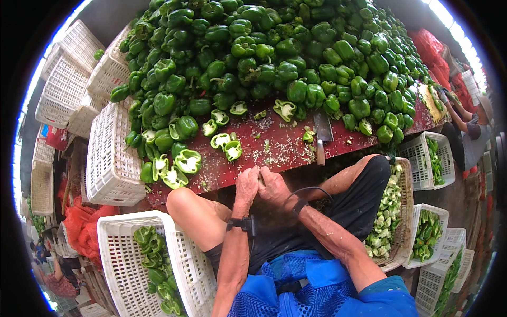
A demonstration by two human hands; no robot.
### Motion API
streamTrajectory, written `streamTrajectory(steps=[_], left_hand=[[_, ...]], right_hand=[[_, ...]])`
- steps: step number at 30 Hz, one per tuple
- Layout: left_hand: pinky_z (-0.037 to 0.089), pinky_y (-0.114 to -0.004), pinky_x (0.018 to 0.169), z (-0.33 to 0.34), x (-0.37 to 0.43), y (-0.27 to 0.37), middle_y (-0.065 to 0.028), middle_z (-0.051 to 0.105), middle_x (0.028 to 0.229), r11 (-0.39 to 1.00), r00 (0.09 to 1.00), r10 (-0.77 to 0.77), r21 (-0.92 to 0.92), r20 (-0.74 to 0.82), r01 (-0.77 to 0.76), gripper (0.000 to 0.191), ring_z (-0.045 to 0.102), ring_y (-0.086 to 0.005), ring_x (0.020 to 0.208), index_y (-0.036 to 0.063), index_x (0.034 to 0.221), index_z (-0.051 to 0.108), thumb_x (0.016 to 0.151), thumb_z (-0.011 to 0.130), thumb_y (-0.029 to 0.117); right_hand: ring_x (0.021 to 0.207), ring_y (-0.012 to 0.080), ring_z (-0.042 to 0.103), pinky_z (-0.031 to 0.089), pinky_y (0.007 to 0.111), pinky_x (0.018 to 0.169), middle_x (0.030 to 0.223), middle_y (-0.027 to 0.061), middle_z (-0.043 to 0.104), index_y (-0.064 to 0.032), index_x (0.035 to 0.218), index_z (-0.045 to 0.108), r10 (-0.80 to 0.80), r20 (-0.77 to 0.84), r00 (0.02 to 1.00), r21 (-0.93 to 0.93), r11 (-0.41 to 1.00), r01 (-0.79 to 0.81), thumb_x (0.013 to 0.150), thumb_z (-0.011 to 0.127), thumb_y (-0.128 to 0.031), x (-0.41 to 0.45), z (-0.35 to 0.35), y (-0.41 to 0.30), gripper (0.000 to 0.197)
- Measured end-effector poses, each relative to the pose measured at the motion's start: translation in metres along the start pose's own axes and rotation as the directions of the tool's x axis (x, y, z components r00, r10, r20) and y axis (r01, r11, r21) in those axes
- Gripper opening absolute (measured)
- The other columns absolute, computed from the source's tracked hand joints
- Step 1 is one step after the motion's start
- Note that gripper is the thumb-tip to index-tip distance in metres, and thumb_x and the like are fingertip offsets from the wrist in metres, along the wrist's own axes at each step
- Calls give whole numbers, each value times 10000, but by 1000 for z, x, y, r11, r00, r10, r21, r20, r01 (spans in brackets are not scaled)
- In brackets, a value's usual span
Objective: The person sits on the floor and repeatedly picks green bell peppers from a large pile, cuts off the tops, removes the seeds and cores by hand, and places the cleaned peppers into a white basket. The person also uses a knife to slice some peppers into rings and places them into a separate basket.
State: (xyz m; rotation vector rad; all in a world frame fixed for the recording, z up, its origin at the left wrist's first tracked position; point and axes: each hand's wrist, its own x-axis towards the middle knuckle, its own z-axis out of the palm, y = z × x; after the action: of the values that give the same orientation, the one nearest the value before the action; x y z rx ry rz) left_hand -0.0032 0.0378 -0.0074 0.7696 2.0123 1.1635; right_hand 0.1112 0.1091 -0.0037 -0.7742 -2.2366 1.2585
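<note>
My left hand point(246, 185) and my right hand point(274, 186) meet at the near edge of the red tabletop point(273, 152), fingers curled in against each other. Whatever may lie between the fingertips is hidden or too small to make out. Just beyond them, the red surface is strewn with pale seeds. A wide-bladed knife point(323, 128) with a wooden handle lies flat to the right, apart from both hands. Cut green bell pepper halves point(188, 161) rest on the left side of the tabletop. Behind them rises a large heap of whole green bell peppers point(273, 51).
By my left knee stands a white plastic crate point(194, 261) with cut peppers. A crate of pale pepper cores point(382, 222) sits by my right leg. Stacked white crates point(115, 158) flank the tabletop's left end. Another person point(473, 126) sits at the far right.
</note>
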Motion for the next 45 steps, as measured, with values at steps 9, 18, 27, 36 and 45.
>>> streamTrajectory(steps=[9,18,27,36,45], left_hand=[[479,-309,711,6,-3,15,-49,638,804,700,994,-47,-707,96,101,305,597,-155,794,40,950,654,1040,545,310],[569,-364,523,-16,-18,35,-168,698,950,237,932,101,-919,347,316,453,705,-295,756,25,1124,621,1067,489,455],[575,-476,914,0,-18,54,-241,697,1127,-73,969,244,-996,35,54,278,692,-367,1035,43,1130,595,1069,505,299],[538,-331,921,8,-32,49,-144,688,1200,632,949,227,-709,-218,-314,421,653,-195,1037,18,1328,544,1087,462,353],[583,-337,584,8,-12,16,-98,680,882,352,873,-462,-936,-156,19,215,669,-198,675,36,1132,601,987,611,195]], right_hand=[[505,206,606,507,351,472,733,112,623,19,1079,607,306,281,910,650,637,-415,958,505,-155,9,-55,-24,235],[473,177,566,488,294,422,773,98,644,6,1119,586,136,51,989,814,568,-120,1032,441,-247,-3,-148,-55,305],[553,113,414,462,301,476,742,7,471,-15,1126,578,391,-348,852,932,40,361,1076,488,-331,-37,-248,-49,333],[1035,135,641,513,272,897,1083,90,721,23,1231,663,191,114,975,519,825,-223,1030,616,-234,-2,-49,-77,329],[819,244,713,586,365,725,946,171,714,22,1193,609,-20,-288,957,47,998,35,925,690,-186,70,-45,-46,349]])
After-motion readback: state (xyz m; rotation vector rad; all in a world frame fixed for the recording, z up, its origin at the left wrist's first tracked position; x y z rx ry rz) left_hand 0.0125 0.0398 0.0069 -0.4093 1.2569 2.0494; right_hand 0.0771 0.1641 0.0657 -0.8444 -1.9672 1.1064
